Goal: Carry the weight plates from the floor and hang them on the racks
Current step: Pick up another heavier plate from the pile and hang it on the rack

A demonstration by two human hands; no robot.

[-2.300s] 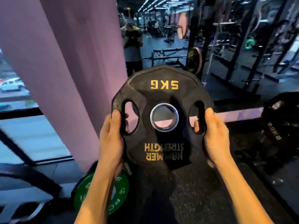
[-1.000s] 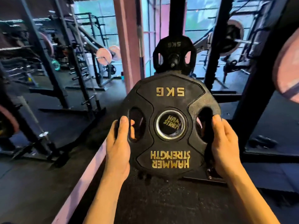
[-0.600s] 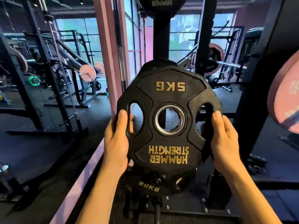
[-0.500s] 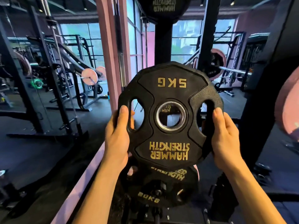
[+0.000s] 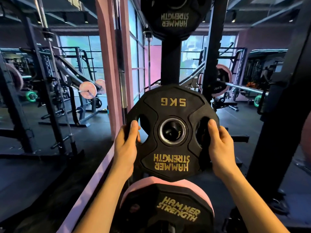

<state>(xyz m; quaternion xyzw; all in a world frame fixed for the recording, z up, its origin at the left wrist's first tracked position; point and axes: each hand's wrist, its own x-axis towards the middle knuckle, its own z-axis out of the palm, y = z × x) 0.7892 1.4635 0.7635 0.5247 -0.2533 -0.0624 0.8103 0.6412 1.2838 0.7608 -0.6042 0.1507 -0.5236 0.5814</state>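
Note:
I hold a black 5 kg weight plate (image 5: 172,105) upright in front of the black rack post (image 5: 171,61), its gold lettering upside down. My left hand (image 5: 125,148) grips its left handle slot and my right hand (image 5: 220,148) grips its right slot. Through the plate's steel-ringed centre hole a dark rounded peg end shows. Another black plate (image 5: 173,15) hangs on the post above. Below my hands, a black plate (image 5: 170,209) sits in front of a pink plate (image 5: 151,180) low on the same rack.
A pink pillar (image 5: 107,64) and an upright steel barbell (image 5: 120,64) stand just left of the rack. Black rack uprights rise at the right (image 5: 276,115). Squat racks with loaded bars fill the left and far right. A pink floor strip (image 5: 87,187) runs along the left.
I have turned from the pink wall to the rack and stepped close. The plate now lines up with the post's peg, and the lower hung plates have come nearer beneath my hands.

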